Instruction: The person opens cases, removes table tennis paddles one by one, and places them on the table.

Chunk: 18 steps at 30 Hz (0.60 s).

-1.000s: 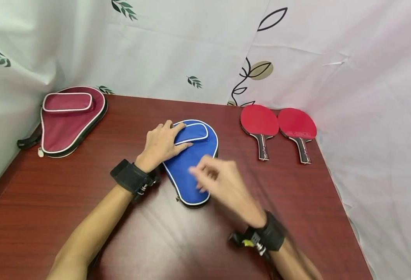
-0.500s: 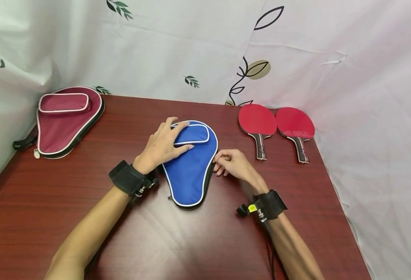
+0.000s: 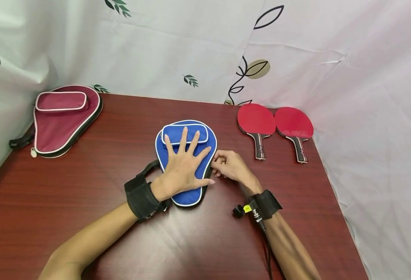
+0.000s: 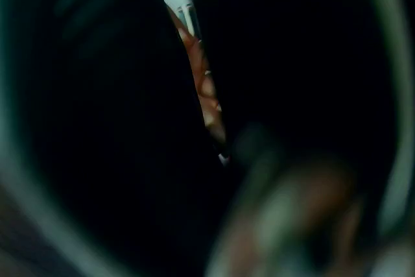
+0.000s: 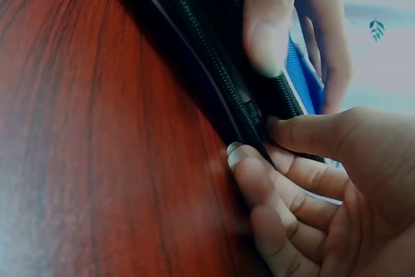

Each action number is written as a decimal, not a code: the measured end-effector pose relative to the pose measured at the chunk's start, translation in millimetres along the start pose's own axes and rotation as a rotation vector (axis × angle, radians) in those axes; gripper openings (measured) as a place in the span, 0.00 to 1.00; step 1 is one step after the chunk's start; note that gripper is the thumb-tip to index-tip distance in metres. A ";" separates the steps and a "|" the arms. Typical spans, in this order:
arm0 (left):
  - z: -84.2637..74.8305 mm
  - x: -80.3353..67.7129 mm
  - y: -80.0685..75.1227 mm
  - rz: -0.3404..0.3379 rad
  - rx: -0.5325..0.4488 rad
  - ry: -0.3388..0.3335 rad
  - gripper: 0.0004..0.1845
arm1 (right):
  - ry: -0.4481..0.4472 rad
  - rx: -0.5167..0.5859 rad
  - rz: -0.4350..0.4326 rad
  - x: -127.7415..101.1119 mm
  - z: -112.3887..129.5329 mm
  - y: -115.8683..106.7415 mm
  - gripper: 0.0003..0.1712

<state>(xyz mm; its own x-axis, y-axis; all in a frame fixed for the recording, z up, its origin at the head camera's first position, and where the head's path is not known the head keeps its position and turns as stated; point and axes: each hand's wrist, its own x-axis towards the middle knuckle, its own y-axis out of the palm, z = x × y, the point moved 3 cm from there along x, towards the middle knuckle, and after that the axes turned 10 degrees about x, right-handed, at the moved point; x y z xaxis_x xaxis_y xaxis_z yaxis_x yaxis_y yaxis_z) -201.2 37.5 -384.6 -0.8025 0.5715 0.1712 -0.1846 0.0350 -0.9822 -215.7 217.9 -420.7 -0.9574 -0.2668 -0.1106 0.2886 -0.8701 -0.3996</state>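
A blue table tennis bat case (image 3: 187,197) with white piping and a small front pocket lies on the table, its narrow end toward me. My left hand (image 3: 180,171) rests across it, fingers spread, thumb reaching over the right edge. At that edge my right hand (image 3: 231,167) pinches the black zipper (image 5: 220,72) between thumb and fingers. In the right wrist view, the two zipper rows stand apart above the pinch, with a thumb of the left hand (image 5: 269,37) just over them. The left wrist view is mostly dark, blocked by something close to the lens.
A maroon bat case (image 3: 60,124) with a black strap lies at the back left. Two red table tennis bats (image 3: 256,118) lie side by side at the back right, handles toward me. A white leaf-patterned curtain (image 3: 139,50) borders the brown table (image 3: 128,249).
My right hand has moved from above the case to its right edge and taken hold of the zipper. The left hand has slid from the pocket's left side to spread over the case's middle.
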 end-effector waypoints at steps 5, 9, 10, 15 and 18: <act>-4.1 -0.8 1.0 -0.056 0.011 0.002 0.48 | -0.001 -0.020 0.001 0.8 -3.0 0.0 0.06; -2.1 -1.9 -9.6 -0.123 -0.010 -0.011 0.47 | -0.029 -0.018 0.001 0.9 -1.9 0.4 0.06; -0.7 -2.3 -13.5 -0.137 -0.019 -0.016 0.47 | -0.033 -0.016 -0.003 1.1 -1.7 0.5 0.06; 8.5 -3.6 -35.6 -0.176 -0.064 -0.040 0.49 | -0.049 -0.010 -0.022 1.4 -3.4 0.8 0.08; 14.9 -4.3 -49.4 -0.193 -0.087 -0.047 0.48 | -0.039 -0.020 -0.036 0.7 -5.7 0.3 0.09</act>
<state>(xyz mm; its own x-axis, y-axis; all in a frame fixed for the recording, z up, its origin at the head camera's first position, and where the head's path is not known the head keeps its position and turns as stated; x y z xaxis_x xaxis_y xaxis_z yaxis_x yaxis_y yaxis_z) -197.1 21.1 -335.7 -0.7829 0.5088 0.3582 -0.2896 0.2115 -0.9335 -216.3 219.8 -426.1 -0.9659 -0.2517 -0.0609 0.2535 -0.8710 -0.4208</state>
